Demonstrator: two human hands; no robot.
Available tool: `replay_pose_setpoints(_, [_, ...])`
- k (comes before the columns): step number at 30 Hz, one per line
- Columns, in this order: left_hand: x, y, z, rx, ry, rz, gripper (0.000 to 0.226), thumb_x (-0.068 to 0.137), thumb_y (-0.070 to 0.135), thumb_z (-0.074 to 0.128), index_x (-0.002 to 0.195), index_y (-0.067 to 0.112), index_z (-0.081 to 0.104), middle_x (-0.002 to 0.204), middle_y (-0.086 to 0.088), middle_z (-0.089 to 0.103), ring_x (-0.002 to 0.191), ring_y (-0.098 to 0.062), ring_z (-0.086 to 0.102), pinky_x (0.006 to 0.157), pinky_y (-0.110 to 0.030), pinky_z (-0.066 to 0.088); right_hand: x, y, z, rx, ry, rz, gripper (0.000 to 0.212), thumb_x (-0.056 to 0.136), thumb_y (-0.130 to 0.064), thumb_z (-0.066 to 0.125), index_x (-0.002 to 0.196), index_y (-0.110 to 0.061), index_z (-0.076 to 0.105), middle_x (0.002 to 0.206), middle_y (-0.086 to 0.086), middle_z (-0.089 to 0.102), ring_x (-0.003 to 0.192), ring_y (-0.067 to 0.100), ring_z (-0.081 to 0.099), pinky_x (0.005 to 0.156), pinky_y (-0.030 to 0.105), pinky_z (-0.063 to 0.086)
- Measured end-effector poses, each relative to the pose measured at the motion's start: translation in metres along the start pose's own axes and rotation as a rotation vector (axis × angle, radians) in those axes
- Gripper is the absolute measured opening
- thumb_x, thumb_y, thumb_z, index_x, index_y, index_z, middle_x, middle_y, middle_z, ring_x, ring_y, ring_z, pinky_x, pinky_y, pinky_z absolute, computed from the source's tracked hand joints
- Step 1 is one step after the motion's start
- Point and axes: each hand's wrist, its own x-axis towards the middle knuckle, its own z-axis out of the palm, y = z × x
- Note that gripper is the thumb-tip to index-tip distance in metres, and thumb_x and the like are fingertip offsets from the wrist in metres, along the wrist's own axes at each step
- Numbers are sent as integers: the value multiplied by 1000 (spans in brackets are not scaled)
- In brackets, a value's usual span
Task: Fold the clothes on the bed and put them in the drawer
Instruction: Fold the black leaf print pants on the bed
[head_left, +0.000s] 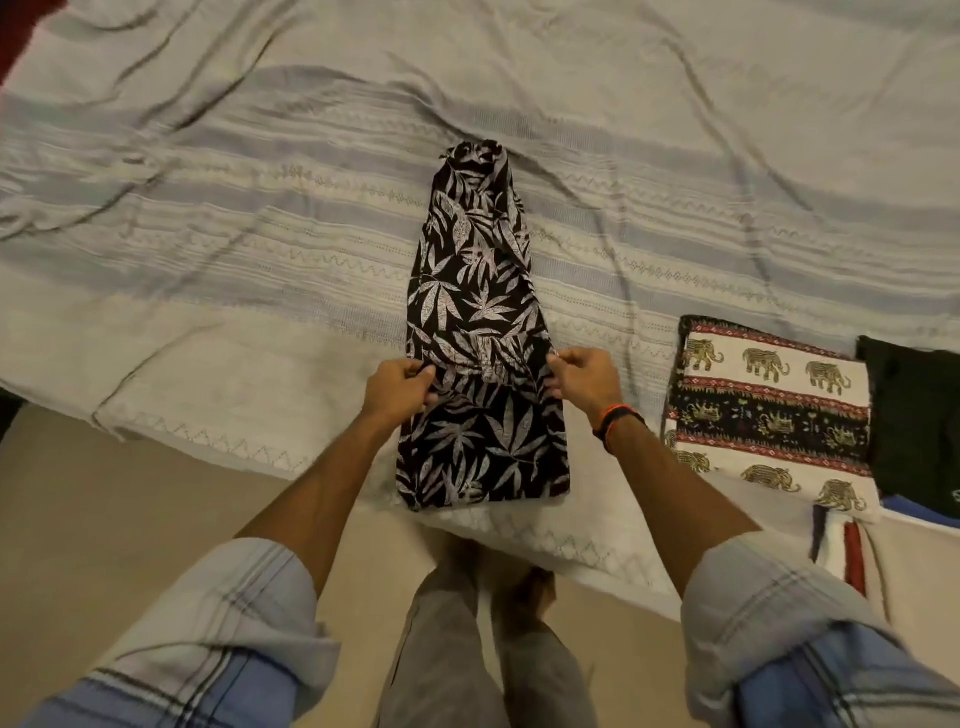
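The leaf-print garment (480, 332) lies lengthwise at the bed's (208, 291) near edge, its hem overhanging. The left hand (397, 387) and right hand (584, 376) each pinch one of its side edges. Uneven lifting could skew the fold. No drawer is visible; folded clothes (769, 410) sit toward the right.

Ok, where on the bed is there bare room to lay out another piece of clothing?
The bedspread is bare all along the left of the leaf-print garment, and beyond its far end. A narrower free strip lies between it and the elephant-print cloth. The near right corner is crowded: that cloth, a dark garment and more folded pieces below.
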Motion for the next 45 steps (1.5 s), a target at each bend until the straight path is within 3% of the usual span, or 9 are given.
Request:
replay_pose_setpoints(3, [23, 9, 4, 0, 40, 6, 40, 95, 32, 63, 126, 7, 58, 107, 4, 63, 102, -17, 62, 100, -33, 47, 24, -12, 7, -132, 18, -24, 40, 91, -33, 68, 121, -8, 60, 114, 3, 66, 105, 22, 64, 96, 39, 52])
replay_pose_setpoints(6, [21, 6, 10, 94, 17, 12, 65, 90, 38, 69, 142, 11, 41, 125, 4, 51, 115, -14, 50, 101, -29, 39, 23, -15, 14, -213, -57, -20, 59, 91, -29, 69, 139, -8, 43, 135, 9, 57, 121, 26, 55, 99, 34, 45])
replay_pose_setpoints(9, [19, -19, 20, 198, -81, -30, 70, 87, 36, 72, 145, 12, 40, 144, -7, 50, 126, -26, 52, 107, -38, 42, 12, 7, 26, -255, -144, -9, 50, 92, -22, 68, 135, -8, 47, 126, 9, 62, 114, 24, 59, 94, 31, 47])
replay_pose_setpoints(16, [0, -62, 40, 280, -44, -82, 65, 81, 25, 78, 136, 6, 49, 135, -14, 55, 122, -31, 56, 103, -41, 47, -9, 66, 35, -387, -246, 28, 39, 92, -22, 66, 126, -7, 54, 111, 8, 69, 103, 25, 64, 92, 34, 53])
replay_pose_setpoints(24, [-16, -120, 51, 310, 135, -315, 82, 68, 29, 88, 128, -1, 41, 131, -21, 44, 117, -36, 51, 97, -43, 47, -26, 137, 34, -553, -66, 125, 72, 82, -29, 77, 134, -2, 37, 135, 19, 39, 121, 38, 47, 102, 44, 45])
replay_pose_setpoints(31, [-15, -152, 57, 159, 60, -380, 70, 70, 40, 86, 124, 3, 60, 122, -13, 66, 111, -31, 62, 96, -39, 51, -17, 164, 32, -275, -81, 193, 58, 84, -40, 75, 124, -5, 52, 118, 11, 61, 109, 30, 59, 88, 36, 49])
replay_pose_setpoints(36, [-21, -156, 61, -65, 132, -436, 63, 66, 38, 84, 116, 3, 68, 111, -12, 71, 101, -28, 66, 90, -39, 56, -16, 166, 36, -82, -52, 241, 33, 80, -32, 78, 73, -6, 60, 74, 14, 63, 73, 28, 59, 75, 41, 52])
replay_pose_setpoints(41, [-48, -135, 58, -577, 182, -466, 36, 82, 4, 74, 116, -3, 62, 107, -15, 69, 92, -24, 69, 59, -31, 61, -32, 155, 19, 169, -52, 253, 21, 82, -19, 78, 92, -3, 69, 92, 14, 74, 82, 27, 72, 74, 43, 62])
replay_pose_setpoints(45, [-79, -110, 49, -646, 198, -433, 32, 84, -1, 71, 114, -5, 62, 104, -16, 69, 83, -23, 69, 57, -28, 60, -55, 136, -1, 253, -68, 216, 11, 84, -12, 76, 89, -6, 69, 95, 16, 72, 79, 28, 71, 70, 41, 61])
